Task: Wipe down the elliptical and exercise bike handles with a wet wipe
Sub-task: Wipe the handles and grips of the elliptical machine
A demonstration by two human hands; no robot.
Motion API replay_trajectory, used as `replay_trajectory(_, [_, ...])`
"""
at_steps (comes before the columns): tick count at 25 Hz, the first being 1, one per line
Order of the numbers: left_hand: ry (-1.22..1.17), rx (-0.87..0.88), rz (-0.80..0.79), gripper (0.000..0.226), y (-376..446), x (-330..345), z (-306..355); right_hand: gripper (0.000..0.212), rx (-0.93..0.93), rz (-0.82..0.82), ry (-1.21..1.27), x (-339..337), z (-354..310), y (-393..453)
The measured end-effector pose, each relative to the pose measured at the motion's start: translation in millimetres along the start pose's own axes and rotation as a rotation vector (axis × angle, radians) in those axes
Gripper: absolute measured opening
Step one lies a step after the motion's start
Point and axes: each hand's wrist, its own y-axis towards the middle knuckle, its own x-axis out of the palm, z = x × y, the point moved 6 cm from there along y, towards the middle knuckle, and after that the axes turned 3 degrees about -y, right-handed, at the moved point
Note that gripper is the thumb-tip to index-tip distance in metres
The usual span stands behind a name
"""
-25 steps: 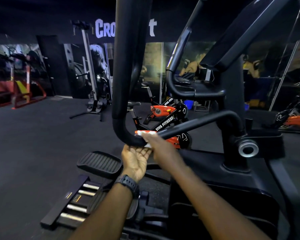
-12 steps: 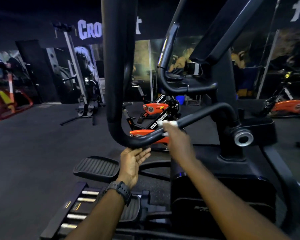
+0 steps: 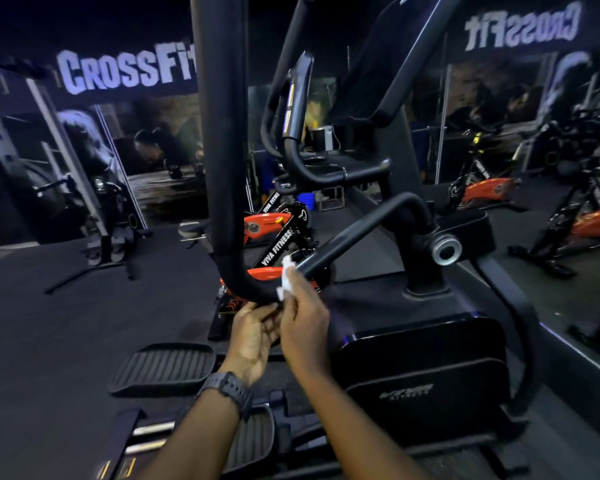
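Note:
A thick black elliptical handle (image 3: 222, 168) drops from the top of the view, bends at the bottom and runs up right to a pivot. My right hand (image 3: 303, 327) grips a white wet wipe (image 3: 286, 278) pressed against the bar just right of the bend. My left hand (image 3: 253, 336), with a dark watch on the wrist, touches the underside of the bend with its fingertips, close beside my right hand. An orange and black exercise bike (image 3: 278, 244) stands behind the handle.
The elliptical's black housing (image 3: 420, 368) and ribbed pedal (image 3: 163, 368) lie below my arms. A second curved handle (image 3: 326, 174) and the console rise behind. A mirror on the right reflects more orange bikes (image 3: 489, 190). Dark floor stretches to the left toward a rack (image 3: 94, 209).
My right hand has slid the wipe back down the bar toward the bend. My left hand has risen from below to touch the bend. The view has shifted right.

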Motion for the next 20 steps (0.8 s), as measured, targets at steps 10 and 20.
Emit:
replay_trajectory(10, [0.053,0.121,0.009,0.031,-1.8,-13.2,28.1,0.02,0.956,0.236,1.088,43.8,31.8,1.8])
replay_trajectory(20, [-0.017,0.051,-0.033,0.012,-10.2,5.4,3.9,0.009,0.773,0.188,0.742,6.3,58.7,44.9])
